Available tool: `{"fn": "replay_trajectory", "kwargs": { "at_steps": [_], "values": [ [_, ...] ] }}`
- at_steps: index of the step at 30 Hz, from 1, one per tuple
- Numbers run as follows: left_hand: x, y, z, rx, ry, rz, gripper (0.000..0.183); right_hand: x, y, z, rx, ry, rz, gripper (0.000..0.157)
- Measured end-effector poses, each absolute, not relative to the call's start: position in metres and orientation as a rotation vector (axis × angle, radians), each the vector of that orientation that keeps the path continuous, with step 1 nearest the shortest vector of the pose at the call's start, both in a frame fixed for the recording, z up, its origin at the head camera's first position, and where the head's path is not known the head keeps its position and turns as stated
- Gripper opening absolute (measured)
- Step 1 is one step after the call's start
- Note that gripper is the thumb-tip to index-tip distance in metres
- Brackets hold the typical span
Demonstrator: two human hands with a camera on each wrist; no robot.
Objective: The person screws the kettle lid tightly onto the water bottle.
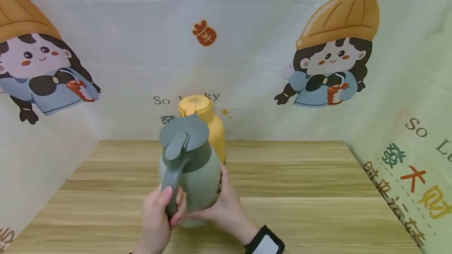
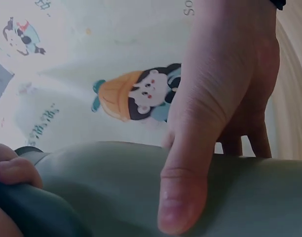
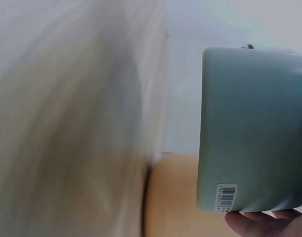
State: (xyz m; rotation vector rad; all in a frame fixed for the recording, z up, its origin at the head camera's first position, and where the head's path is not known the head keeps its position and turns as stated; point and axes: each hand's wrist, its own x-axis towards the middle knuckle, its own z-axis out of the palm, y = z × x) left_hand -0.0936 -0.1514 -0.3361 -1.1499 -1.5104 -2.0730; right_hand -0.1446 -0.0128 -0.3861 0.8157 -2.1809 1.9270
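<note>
A green thermos jug (image 1: pixel 199 185) with a darker grey-green lid (image 1: pixel 190 132) is held between both hands, in front of the person. My left hand (image 1: pixel 160 214) grips its handle (image 1: pixel 173 173), thumb on the outer side. Around the lower body, my right hand (image 1: pixel 226 209) holds the jug from the right; in the left wrist view its thumb (image 2: pixel 183 202) lies across the green wall. A barcode label (image 3: pixel 225 197) shows near the jug's base in the right wrist view, where the base hangs above the table. Behind stands a yellow thermos jug (image 1: pixel 217 132), partly hidden.
The wood-grain tabletop (image 1: pixel 300 175) spreads to both sides. A pale printed cloth (image 1: pixel 247 62) with cartoon figures and lettering walls off the back and sides. The right wrist wears a watch (image 1: pixel 265 242) with a black strap.
</note>
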Motion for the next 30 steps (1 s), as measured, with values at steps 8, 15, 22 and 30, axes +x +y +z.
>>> {"fn": "replay_trajectory", "kwargs": {
  "at_steps": [8,15,22,30],
  "values": [
    [-0.096,-0.168,-0.357,-1.242,-1.385,-2.179,0.031,-0.150,-0.029,-0.416,0.794,-2.215,1.830,0.122],
    [-0.100,-0.175,-0.367,-1.247,-1.404,-2.164,0.032,-0.160,-0.040,-0.445,0.758,-2.252,1.799,0.125],
    [-0.101,-0.181,-0.373,-1.203,-1.386,-2.205,0.033,-0.161,-0.044,-0.449,0.763,-2.297,1.801,0.125],
    [-0.101,-0.184,-0.380,-1.195,-1.391,-2.233,0.033,-0.161,-0.046,-0.455,0.771,-2.306,1.805,0.125]
  ]
}}
